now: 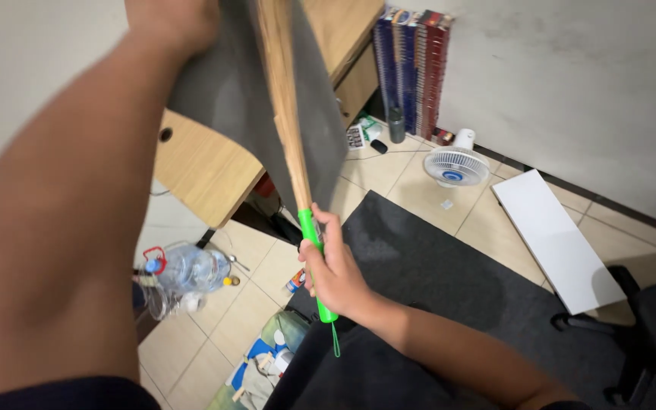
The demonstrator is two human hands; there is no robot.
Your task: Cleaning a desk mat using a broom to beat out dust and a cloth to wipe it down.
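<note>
Green broom handle gripped in our right hand, straw bristles raised against the grey sheet clutched at top by our left hand, wooden worktop behind, white fan on the floor.

Evenly lit indoors, moderately bright, with soft light from overhead and no hard beam. Faint, diffuse shadows only: a dim patch under the wooden surface and a soft one beside the white fan. No glare on the floor tiles; mild sheen on the clear plastic bottle. Strongly blurred at left, where the raised forearm fills the near field, out of focus. Slight motion smear along the broom bristles and grey sheet. Sharper around the right hand and green handle. Wide-angle stretch toward corners; wall line tilted.
</note>
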